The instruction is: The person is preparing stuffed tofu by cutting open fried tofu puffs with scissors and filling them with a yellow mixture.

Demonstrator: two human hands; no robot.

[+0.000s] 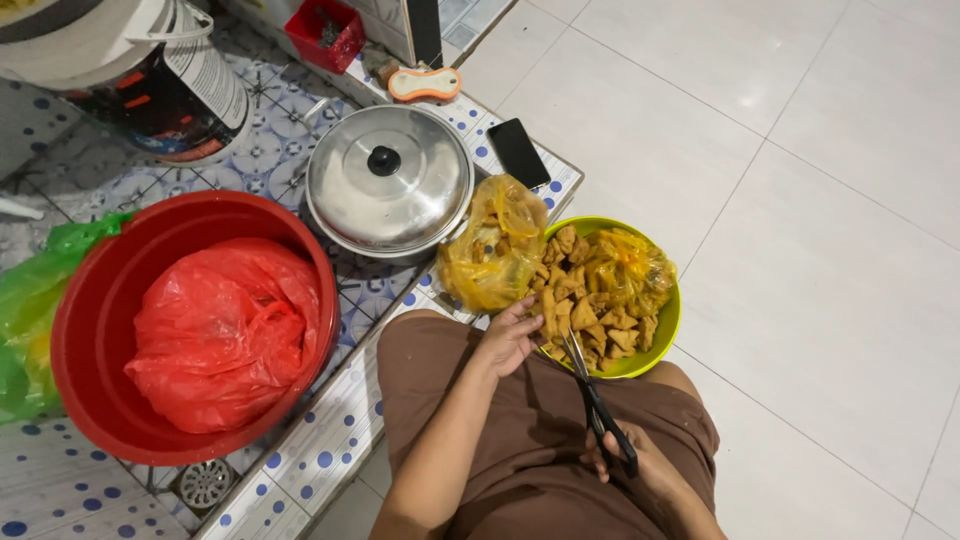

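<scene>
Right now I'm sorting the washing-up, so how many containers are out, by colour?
Red: 2, the big basin and the small box
Green: 1, the bowl
Silver: 1, the lidded pot
White: 1, the bucket
Total: 5
</scene>
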